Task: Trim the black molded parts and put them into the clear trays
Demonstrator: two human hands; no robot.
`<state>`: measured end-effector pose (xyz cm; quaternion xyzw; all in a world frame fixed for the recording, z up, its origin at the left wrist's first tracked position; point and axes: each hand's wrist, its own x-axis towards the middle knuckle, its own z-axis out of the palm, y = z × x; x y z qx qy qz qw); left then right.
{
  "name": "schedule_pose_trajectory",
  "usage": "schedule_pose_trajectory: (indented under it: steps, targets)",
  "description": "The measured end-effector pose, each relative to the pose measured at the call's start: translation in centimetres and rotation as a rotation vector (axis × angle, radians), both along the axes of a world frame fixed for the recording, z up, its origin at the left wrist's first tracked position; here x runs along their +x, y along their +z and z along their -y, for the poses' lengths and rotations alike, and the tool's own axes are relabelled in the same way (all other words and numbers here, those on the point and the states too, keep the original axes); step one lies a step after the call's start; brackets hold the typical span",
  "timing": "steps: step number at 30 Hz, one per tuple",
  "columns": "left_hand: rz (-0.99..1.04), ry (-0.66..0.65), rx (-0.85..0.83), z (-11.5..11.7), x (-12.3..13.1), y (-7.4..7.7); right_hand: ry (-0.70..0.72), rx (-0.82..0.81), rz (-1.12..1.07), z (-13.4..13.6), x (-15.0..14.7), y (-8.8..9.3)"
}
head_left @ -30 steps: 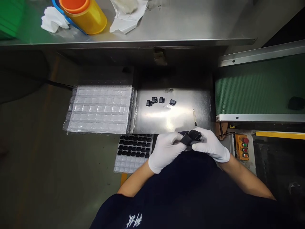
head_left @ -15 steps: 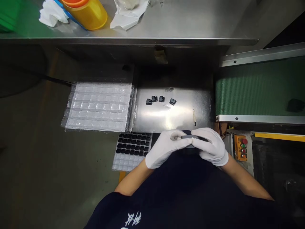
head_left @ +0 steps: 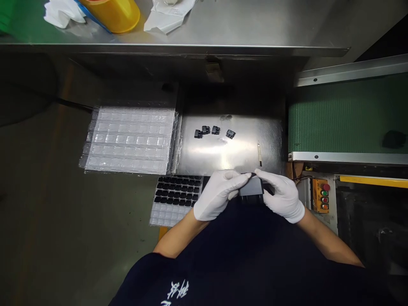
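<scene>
white-gloved left hand [head_left: 216, 196], white-gloved right hand [head_left: 283, 197], both pinching matte black rectangular plastic housing [head_left: 251, 189] between fingertips, clear blister tray of black parts [head_left: 168, 216] at 9 o'clock

Stainless steel bench plate [head_left: 232, 146]: four small black connectors [head_left: 216, 130] in a loose row, narrow craft knife [head_left: 260, 155] near the right edge. Upper steel shelf [head_left: 255, 25]: yellow jar [head_left: 111, 15] with white wipes [head_left: 63, 15]. Left of plate: stacked clear blister trays [head_left: 129, 140].
</scene>
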<state>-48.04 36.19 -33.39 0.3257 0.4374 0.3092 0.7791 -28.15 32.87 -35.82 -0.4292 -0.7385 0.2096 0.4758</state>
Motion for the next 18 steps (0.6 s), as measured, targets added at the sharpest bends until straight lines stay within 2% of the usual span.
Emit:
schedule_pose_trajectory:
  steps: [5,9,12,18]
  targets:
    - [-0.010,0.022,0.018,0.1,0.0,-0.1,0.038,-0.116,-0.049,0.0,0.3,0.4]
    - [-0.067,0.030,0.044,0.2,0.0,-0.3,0.121,-0.403,-0.103,-0.2,0.7,0.9]
    - [-0.128,0.040,0.092,0.3,0.0,-0.5,0.075,-0.580,-0.100,-0.4,0.5,1.1]
    - [-0.108,0.031,0.059,0.4,0.0,-0.8,0.058,-0.676,-0.242,-0.6,0.1,0.9]
